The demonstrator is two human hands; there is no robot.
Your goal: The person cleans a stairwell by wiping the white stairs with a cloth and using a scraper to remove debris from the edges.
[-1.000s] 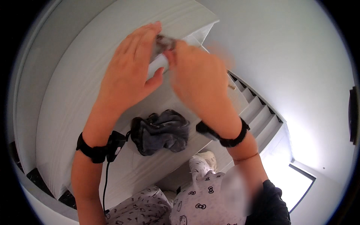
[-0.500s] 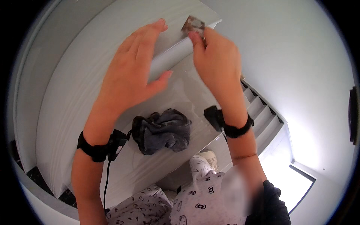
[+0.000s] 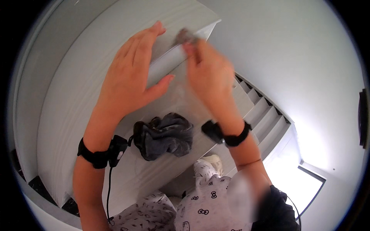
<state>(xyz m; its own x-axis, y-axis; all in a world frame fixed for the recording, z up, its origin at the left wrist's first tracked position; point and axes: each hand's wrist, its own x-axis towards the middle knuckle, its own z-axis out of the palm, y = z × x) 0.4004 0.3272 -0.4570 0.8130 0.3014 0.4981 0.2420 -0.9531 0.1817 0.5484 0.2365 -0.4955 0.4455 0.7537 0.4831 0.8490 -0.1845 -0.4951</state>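
Observation:
My right hand (image 3: 212, 73) pinches a small flat square piece (image 3: 183, 37), grey with brown stains, blurred by motion. It is held at the front edge of the upper pale stair step (image 3: 88, 50), near the step's right end; whether it touches the edge I cannot tell. My left hand (image 3: 129, 73) is over that same step, with its fingers stretched out and its thumb apart, holding nothing. Between my forearms, a crumpled dark grey cloth (image 3: 165, 136) lies on the lower step (image 3: 131, 181).
More stairs (image 3: 266, 111) run down at the right beside a pale wall (image 3: 293, 57). A curved wall base (image 3: 31, 88) borders the steps at the left. My shoe (image 3: 214, 163) stands below the cloth. A cable (image 3: 110, 192) hangs from my left wrist strap.
My right hand has moved left and slightly toward me along the step's edge, with the small square piece in it. My left hand has shifted only slightly left.

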